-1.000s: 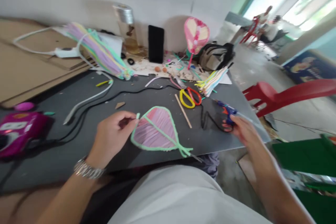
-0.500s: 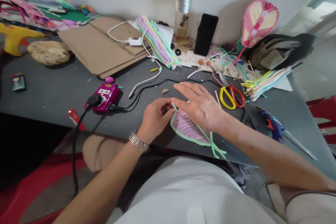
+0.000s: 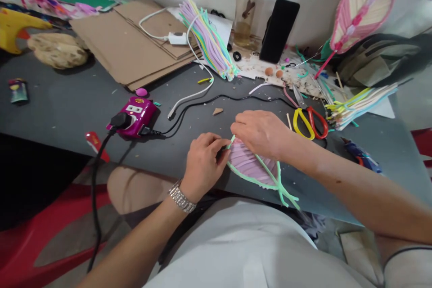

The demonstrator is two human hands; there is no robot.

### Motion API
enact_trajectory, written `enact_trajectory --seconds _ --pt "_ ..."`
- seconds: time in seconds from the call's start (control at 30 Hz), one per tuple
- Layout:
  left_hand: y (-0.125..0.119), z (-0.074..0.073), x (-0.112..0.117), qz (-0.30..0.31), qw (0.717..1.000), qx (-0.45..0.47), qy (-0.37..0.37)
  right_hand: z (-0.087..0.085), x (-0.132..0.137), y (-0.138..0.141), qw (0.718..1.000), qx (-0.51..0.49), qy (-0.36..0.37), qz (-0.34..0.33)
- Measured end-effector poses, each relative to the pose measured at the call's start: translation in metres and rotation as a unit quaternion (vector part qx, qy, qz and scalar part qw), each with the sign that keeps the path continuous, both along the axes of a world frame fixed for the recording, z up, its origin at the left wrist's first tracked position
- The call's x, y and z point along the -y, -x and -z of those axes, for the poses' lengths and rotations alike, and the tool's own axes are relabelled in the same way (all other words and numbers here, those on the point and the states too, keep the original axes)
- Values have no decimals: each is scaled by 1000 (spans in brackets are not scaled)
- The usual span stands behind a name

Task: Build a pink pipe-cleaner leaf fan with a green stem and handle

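Note:
A leaf-shaped fan (image 3: 251, 166) of pale pink strips with a green pipe-cleaner rim lies at the near edge of the dark table (image 3: 67, 108). My left hand (image 3: 204, 162), with a metal watch on its wrist, pinches the rim at the fan's left tip. My right hand (image 3: 261, 132) is curled over the top of the fan, its fingers pressed on the same green rim. The rim's loose green ends stick out towards me at the lower right.
Yellow and red scissors (image 3: 308, 121) lie right of my hands, a blue glue gun (image 3: 362, 159) further right. A purple power strip (image 3: 135, 114) with black cable sits left. Behind are a pipe-cleaner bundle (image 3: 209, 45), cardboard sheets (image 3: 135, 49), a bottle (image 3: 246, 6), a phone (image 3: 278, 31), and a finished fan (image 3: 359, 9).
My right hand left the glue gun at the right, came over the fan and closed on its rim. The view swung left and drew closer. My left hand kept its hold.

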State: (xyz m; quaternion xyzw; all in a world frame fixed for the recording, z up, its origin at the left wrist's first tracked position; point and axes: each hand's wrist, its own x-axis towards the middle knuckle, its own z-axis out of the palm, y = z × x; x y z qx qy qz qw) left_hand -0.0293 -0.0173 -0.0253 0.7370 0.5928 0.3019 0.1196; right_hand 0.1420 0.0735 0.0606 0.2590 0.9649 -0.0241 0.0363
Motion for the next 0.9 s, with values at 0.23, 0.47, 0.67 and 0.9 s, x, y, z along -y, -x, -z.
enact_trajectory --seconds 0.23,0.47,0.67,0.9 --pt "2 1 1 16 1000 -11 -12 -3 -2 -1 998 60 14 27" --pt "2 0 -1 17 999 -38 -4 9 -12 -3 998 55 7 13" --pt "3 -1 -1 23 999 -37 5 15 -20 -1 999 50 12 13" --pt "4 -1 -2 26 999 -35 20 23 -26 1 998 54 12 11"
